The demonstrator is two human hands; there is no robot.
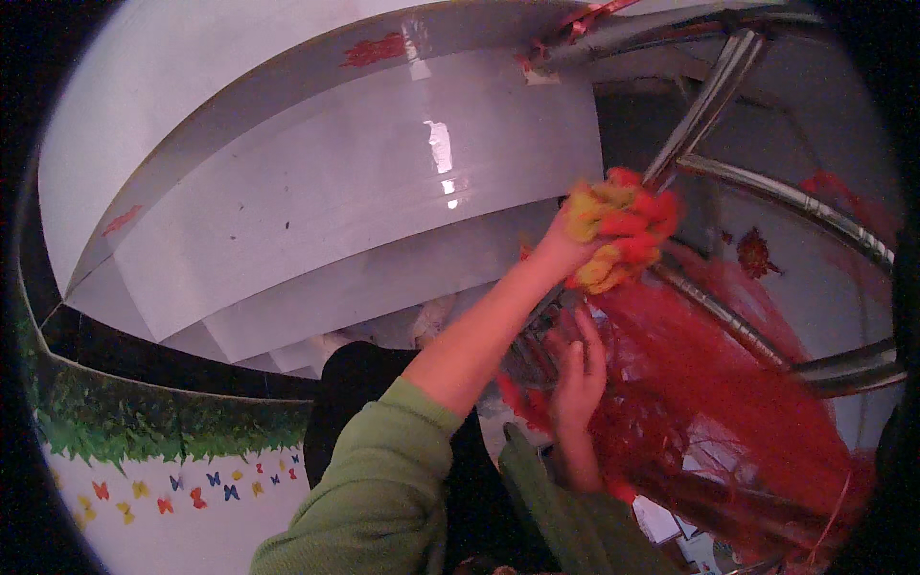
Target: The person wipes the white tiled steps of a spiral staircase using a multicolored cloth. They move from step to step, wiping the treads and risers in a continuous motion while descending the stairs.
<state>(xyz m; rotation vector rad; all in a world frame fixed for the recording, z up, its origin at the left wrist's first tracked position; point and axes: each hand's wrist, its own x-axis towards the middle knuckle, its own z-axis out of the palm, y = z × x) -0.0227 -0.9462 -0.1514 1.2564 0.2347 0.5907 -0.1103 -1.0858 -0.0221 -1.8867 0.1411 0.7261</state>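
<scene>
My left hand (571, 233), at the end of a green sleeve, is closed around a bunch of orange and yellow artificial flowers (624, 226). The bunch lies against a shiny metal railing post (708, 108) and hides its lower part. Below it, my right hand (578, 392) is slightly blurred, with fingers apart and nothing visible in them. Sheer red fabric (690, 359) hangs beside my right hand and drapes down along the railing.
Glossy pale stair steps (359, 194) fill the upper left. Curved metal rails (798, 194) run at the right. A red floral piece (755, 253) shows beyond them. A wall at lower left bears a grass strip (180, 424) and butterfly shapes (198, 497). Papers (658, 519) lie below the fabric.
</scene>
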